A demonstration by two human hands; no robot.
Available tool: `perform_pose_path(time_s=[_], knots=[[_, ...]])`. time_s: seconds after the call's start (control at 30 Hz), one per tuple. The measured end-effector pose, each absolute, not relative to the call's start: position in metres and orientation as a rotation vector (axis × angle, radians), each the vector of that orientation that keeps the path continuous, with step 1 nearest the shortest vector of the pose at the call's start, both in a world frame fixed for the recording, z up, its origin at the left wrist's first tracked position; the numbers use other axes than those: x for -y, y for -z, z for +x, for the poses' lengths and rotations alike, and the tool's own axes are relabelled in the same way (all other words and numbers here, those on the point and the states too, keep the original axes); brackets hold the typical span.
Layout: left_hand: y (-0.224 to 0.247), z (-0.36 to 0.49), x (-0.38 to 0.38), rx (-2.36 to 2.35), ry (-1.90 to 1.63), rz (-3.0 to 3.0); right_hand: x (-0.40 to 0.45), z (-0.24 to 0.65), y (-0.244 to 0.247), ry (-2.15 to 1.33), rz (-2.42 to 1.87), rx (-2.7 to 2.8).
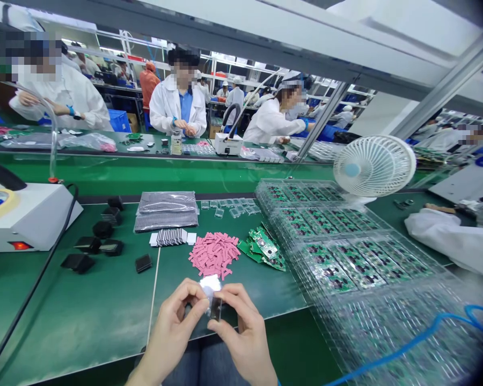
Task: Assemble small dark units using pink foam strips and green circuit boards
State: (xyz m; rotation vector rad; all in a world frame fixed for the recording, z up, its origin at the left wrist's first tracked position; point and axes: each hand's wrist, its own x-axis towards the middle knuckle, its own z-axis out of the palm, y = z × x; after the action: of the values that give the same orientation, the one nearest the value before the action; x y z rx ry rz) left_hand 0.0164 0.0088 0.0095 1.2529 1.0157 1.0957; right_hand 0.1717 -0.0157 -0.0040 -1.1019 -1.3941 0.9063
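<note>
Both hands meet at the table's front edge. Between finger and thumb, my left hand [179, 316] pinches the left side of a small shiny clear piece [210, 286]. My right hand [243, 327] grips a small dark rectangular part [216, 309] against that piece, thumb below and fingers above. Just beyond the fingers lies a heap of pink strips [214, 254]. Green circuit boards [264, 245] are piled to its right. A fanned row of white and black strips [169, 237] sits to its left, with a single black block [143, 263] nearer.
Stacked clear trays of circuit boards [338, 257] fill the right side, beside a white fan [374, 166]. Black blocks [102, 230] and a white machine [28, 220] with a cable stand left. A blue hose [414, 343] crosses the lower right. People work across the bench.
</note>
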Motion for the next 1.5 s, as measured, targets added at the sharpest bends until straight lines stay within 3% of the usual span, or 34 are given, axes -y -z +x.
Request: perform_pose_path(time_s=[1.07,1.5], knots=[[-0.015,0.008,-0.022,-0.942,-0.827,1.178,0.020,0.171,0.001,-1.006,-1.060,1.422],[-0.013,0.012,-0.011,-0.979,-1.001,1.322,0.019,0.170,0.003,-1.002,-1.062,1.329]])
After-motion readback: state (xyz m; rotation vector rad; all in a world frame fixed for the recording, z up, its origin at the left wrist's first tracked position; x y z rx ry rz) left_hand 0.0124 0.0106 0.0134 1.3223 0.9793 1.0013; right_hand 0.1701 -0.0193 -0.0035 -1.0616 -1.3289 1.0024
